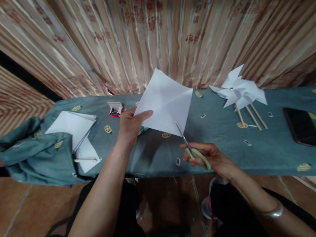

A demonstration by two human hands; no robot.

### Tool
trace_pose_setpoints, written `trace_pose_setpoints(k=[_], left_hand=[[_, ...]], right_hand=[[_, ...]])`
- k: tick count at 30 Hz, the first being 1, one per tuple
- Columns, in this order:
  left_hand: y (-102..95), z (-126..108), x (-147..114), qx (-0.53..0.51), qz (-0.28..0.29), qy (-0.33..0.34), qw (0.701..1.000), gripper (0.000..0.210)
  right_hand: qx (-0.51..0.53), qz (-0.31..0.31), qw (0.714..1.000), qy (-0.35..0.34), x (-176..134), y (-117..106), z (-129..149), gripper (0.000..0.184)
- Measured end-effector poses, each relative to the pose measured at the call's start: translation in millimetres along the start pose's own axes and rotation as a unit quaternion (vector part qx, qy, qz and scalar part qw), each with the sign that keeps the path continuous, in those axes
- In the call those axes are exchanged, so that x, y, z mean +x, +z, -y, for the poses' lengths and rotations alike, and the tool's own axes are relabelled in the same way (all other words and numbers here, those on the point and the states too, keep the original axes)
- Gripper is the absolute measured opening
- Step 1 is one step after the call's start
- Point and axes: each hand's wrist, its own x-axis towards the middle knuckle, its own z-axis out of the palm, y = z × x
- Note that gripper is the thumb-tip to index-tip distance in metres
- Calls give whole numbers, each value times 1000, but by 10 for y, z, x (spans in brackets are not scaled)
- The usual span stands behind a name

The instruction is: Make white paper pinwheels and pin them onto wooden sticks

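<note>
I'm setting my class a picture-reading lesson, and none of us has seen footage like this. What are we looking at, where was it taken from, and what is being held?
There is no machine here: these are a person's bare hands, seen from a camera worn on that person's head, looking forward and down. The left hand holds a white sheet; the right hand holds scissors, their blades at the sheet's lower corner. On the patterned cloth lie a paper stack and a small open box at left, with white pinwheels and a dark phone at right.
</note>
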Motion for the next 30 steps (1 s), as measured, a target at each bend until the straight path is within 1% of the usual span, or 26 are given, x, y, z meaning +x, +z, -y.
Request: trace_pose_setpoints(k=[10,15,21,25,30], left_hand=[[-24,-1,3,-1,1,3,1000,21],[-45,19,7,-9,3,2,1000,22],[-50,8,0,-5,-2,-4,1000,23],[-50,-4,-6,-11,1,1,1000,20],[-43,-12,-17,-17,-5,8,1000,19]], right_hand=[[3,9,1000,-7,22,16,17,52],[-3,7,1000,-9,30,26,14,47],[-10,12,999,-39,51,-12,-78,45],[-10,9,999,-36,62,-10,-99,48],[-19,5,999,-34,75,21,-73,44]])
